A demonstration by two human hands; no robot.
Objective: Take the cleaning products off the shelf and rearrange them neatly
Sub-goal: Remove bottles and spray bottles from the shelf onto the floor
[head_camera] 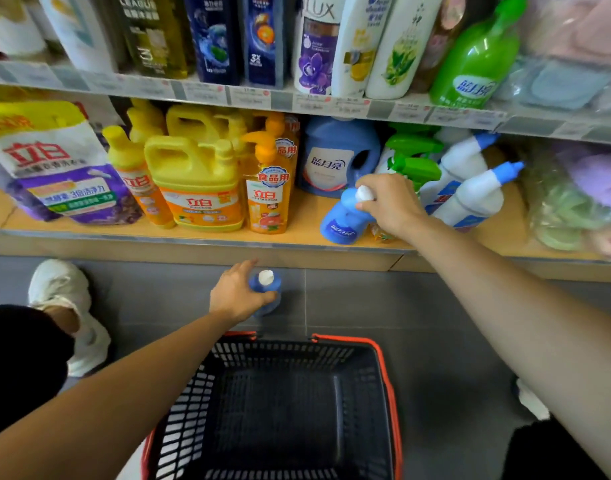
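Observation:
My right hand [389,202] grips the neck of a small blue bottle [342,221] with a white cap, which stands at the front of the lower shelf [193,233]. My left hand [236,294] holds a second small blue bottle [267,289] with a white cap low over the grey floor, in front of the shelf base. Behind the right hand stand a large blue detergent jug [335,157], green spray bottles [413,157] and two white bottles with blue nozzles [474,192]. Yellow and orange dish-soap bottles [196,181] fill the shelf's left half.
A black shopping basket with a red rim [383,368] sits on the floor below my hands. A purple and white detergent bag [61,174] leans at the shelf's far left. Shampoo bottles line the upper shelf [248,98]. A white shoe [59,289] is at the left.

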